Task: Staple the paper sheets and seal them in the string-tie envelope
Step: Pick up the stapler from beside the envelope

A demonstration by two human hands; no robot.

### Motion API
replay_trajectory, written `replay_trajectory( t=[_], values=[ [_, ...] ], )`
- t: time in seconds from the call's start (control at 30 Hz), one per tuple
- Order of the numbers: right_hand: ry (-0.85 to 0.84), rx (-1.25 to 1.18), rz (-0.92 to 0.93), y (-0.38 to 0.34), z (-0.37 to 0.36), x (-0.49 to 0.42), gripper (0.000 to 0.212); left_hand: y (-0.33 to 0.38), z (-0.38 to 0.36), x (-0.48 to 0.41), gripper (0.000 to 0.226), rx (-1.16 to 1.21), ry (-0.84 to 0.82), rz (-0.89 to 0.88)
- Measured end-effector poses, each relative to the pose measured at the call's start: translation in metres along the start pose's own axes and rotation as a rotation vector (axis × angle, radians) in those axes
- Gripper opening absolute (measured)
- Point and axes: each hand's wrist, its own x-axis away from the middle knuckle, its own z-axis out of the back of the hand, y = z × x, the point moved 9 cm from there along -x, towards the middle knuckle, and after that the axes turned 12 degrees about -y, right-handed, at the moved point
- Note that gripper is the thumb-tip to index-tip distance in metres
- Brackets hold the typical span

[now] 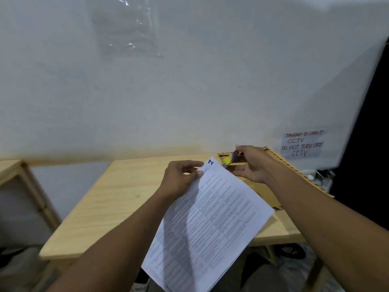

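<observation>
1. Printed paper sheets (210, 218) hang nearest us, lifted off the table (126, 192) and reaching out past its near edge. Our left hand (179, 178) pinches their top edge between thumb and fingers, beside a blue "1".
2. Our right hand (252, 163), above the table's far right part, curls around a small stapler (228, 161) with a yellow part. Its mouth sits right at the sheets' top corner, but blur hides whether it already bites the paper.
3. We judge this to be the stapling step, with the sealing not yet begun. The next move calls for squaring the corner, seating it fully in the mouth and squeezing firmly.
4. A brown envelope (265, 192) with a striped border lies flat on the table's right side, under the right hand. We cannot see its string tie.
5. Beyond the table's right end are a handwritten CCTV notice (302, 144) on the wall and cables (317, 174). A second wooden table (12, 171) stands to its left. Nothing seems to block us, though the sheets' loose lower end could skew.
</observation>
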Motion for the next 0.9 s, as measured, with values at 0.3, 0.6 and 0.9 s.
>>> replay_trajectory(
  t=[0.3, 0.6, 0.9],
  values=[
    [-0.103, 0.27, 0.037, 0.001, -0.053, -0.024, 0.05, -0.011, 0.032, 0.005, 0.023, 0.032, 0.121, 0.001],
    [-0.084, 0.272, 0.272, -0.008, -0.07, -0.034, 0.039, -0.016, 0.043, 0.005, 0.024, 0.13, 0.168, 0.01],
    [-0.01, 0.494, 0.466, -0.024, -0.082, -0.051, 0.026, -0.049, 0.062, 0.005, 0.023, 0.177, 0.274, 0.106]
  ],
)
